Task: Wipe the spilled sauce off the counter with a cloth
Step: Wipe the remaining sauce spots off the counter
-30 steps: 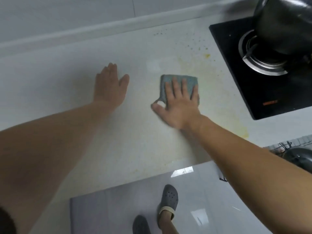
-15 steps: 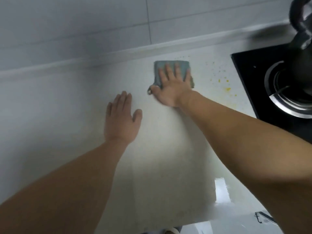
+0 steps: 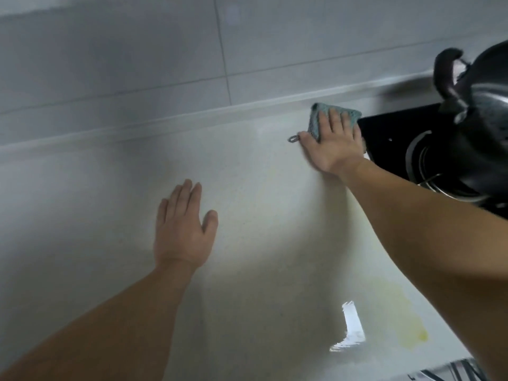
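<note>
Since half a second ago, cloth [image 3: 336, 114] and my right hand [image 3: 334, 145] have shifted rightward along the counter's [image 3: 82, 188] back edge, now touching the black cooktop's [image 3: 390, 136] left edge. Right hand: fingers straight, flat, pressing the grey-blue cloth down, its loop sticking out by my thumb. Left hand [image 3: 181, 229]: fingers straight, palm flat mid-counter, holding nothing; yellow sauce stain [image 3: 404, 325]: near the front edge, beneath my right forearm; dark pot [image 3: 481, 127]: on the burner.

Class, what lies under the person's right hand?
A blue-grey cloth lies flat beneath the right hand on the counter. Any sauce under the cloth is hidden.
</note>
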Available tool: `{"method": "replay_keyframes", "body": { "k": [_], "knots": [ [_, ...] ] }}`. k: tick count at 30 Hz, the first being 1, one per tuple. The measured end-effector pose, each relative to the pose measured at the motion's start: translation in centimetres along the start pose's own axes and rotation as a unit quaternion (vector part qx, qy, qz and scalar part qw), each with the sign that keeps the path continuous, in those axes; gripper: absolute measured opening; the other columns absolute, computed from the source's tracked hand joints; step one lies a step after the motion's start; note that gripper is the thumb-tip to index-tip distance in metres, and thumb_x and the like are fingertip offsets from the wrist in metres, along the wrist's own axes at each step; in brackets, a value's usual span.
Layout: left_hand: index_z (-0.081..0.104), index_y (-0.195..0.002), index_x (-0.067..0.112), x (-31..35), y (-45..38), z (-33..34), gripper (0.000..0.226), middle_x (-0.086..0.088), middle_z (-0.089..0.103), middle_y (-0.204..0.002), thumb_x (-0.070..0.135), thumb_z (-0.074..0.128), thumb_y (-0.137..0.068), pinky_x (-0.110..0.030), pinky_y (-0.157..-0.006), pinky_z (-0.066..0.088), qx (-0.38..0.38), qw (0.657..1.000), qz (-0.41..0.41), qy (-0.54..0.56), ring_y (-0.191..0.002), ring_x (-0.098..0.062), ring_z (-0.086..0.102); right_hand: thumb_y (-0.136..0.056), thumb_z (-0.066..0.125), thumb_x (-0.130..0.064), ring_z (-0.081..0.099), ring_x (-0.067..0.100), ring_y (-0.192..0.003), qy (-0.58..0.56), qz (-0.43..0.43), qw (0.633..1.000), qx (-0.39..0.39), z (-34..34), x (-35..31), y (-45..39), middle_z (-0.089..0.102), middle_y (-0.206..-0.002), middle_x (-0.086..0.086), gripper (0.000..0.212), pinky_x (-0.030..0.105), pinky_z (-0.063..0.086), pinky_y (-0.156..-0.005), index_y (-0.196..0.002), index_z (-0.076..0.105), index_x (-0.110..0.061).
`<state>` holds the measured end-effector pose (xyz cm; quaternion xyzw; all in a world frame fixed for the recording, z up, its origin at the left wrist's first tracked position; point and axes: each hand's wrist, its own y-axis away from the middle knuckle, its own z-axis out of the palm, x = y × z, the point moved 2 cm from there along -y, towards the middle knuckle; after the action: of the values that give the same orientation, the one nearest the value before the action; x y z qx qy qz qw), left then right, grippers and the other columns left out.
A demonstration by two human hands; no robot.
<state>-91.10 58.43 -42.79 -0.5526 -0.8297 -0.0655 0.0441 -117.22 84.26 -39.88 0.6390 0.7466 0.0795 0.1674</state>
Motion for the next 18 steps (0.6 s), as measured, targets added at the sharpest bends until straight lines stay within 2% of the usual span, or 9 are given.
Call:
{"method": "replay_keyframes", "body": {
  "k": [2,3,6,8,10,13,14,16,18],
  "knots": [
    [0.023,-0.162,0.021,0.0,-0.1,-0.1,0.069,0.000,0.015,-0.171,0.052,0.028,-0.101,-0.045,-0.128,0.009,0.002,1.000,-0.003,-0.004,-0.157,-0.018,0.011,-0.094,0.013,-0.084,-0.015,0.027,-0.164,-0.022,0.026,0.999,-0.006,0.4,-2.0,0.9,-0.013,-0.179,0.003,0.099,0.055,-0.012,-0.130,-0.171,-0.004,-0.025],
    [0.023,-0.162,0.021,0.1,-0.1,0.0,0.068,-0.001,0.016,-0.170,0.051,0.030,-0.102,-0.045,-0.128,0.010,0.001,1.000,0.000,-0.005,-0.157,-0.019,0.011,-0.093,0.012,-0.085,-0.015,0.029,-0.164,-0.015,0.008,1.000,-0.011,0.8,-3.4,1.9,-0.013,-0.179,0.003,0.101,0.056,-0.013,-0.129,-0.171,-0.004,-0.024],
    [0.025,-0.161,0.025,0.0,-0.1,-0.2,0.065,-0.003,0.018,-0.170,0.051,0.031,-0.102,-0.046,-0.127,0.011,0.002,1.000,0.008,-0.015,-0.156,-0.022,0.014,-0.095,0.015,-0.086,-0.015,0.026,-0.164,0.030,-0.163,0.986,-0.036,3.3,-7.1,6.0,-0.010,-0.179,0.000,0.099,0.055,-0.012,-0.130,-0.172,-0.001,-0.026],
    [0.028,-0.160,0.030,0.1,0.0,-0.1,0.064,-0.004,0.021,-0.169,0.053,0.031,-0.100,-0.046,-0.127,0.011,0.003,1.000,0.015,-0.013,-0.155,-0.024,0.016,-0.097,0.017,-0.085,-0.017,0.020,-0.164,0.043,-0.234,0.970,-0.041,3.7,-5.5,7.5,-0.011,-0.179,-0.006,0.093,0.051,-0.012,-0.130,-0.171,-0.001,-0.031],
    [0.029,-0.159,0.034,0.1,0.0,-0.1,0.062,-0.005,0.020,-0.169,0.053,0.033,-0.101,-0.047,-0.127,0.010,0.003,1.000,0.014,-0.013,-0.155,-0.025,0.016,-0.099,0.018,-0.081,-0.013,0.018,-0.164,0.041,-0.195,0.980,-0.012,3.0,-1.8,6.9,-0.008,-0.179,-0.007,0.089,0.049,-0.010,-0.131,-0.171,0.001,-0.033],
    [0.030,-0.159,0.036,0.0,0.0,0.1,0.061,-0.006,0.020,-0.169,0.054,0.036,-0.101,-0.047,-0.126,0.011,0.007,1.000,0.015,-0.011,-0.155,-0.025,0.016,-0.100,0.017,-0.077,-0.011,0.023,-0.165,0.001,-0.009,1.000,0.024,2.0,3.1,6.5,-0.006,-0.180,0.000,0.089,0.052,-0.008,-0.131,-0.172,0.004,-0.026],
    [0.031,-0.158,0.035,-0.1,-0.1,0.0,0.061,-0.007,0.022,-0.169,0.054,0.035,-0.100,-0.048,-0.126,0.012,0.017,1.000,0.016,-0.010,-0.155,-0.026,0.018,-0.098,0.016,-0.078,-0.012,0.025,-0.164,-0.007,0.015,1.000,0.021,2.2,2.7,7.2,-0.008,-0.179,0.002,0.092,0.052,-0.009,-0.131,-0.172,0.003,-0.024],
    [0.033,-0.158,0.034,0.1,0.2,0.0,0.062,-0.008,0.024,-0.168,0.053,0.036,-0.098,-0.050,-0.125,0.015,0.026,0.999,0.023,-0.004,-0.154,-0.028,0.021,-0.094,0.015,-0.085,-0.015,0.026,-0.164,-0.005,-0.035,0.999,0.000,3.6,0.4,10.4,-0.009,-0.179,0.003,0.100,0.053,-0.012,-0.130,-0.172,0.000,-0.024],
    [0.033,-0.157,0.035,0.2,0.5,0.0,0.061,-0.008,0.024,-0.168,0.051,0.037,-0.098,-0.050,-0.125,0.016,0.025,0.999,0.028,-0.001,-0.154,-0.027,0.021,-0.094,0.016,-0.087,-0.017,0.022,-0.163,0.020,-0.167,0.985,-0.028,5.5,-1.1,14.7,-0.010,-0.179,-0.001,0.099,0.051,-0.014,-0.130,-0.172,0.000,-0.027]
  ]
}}
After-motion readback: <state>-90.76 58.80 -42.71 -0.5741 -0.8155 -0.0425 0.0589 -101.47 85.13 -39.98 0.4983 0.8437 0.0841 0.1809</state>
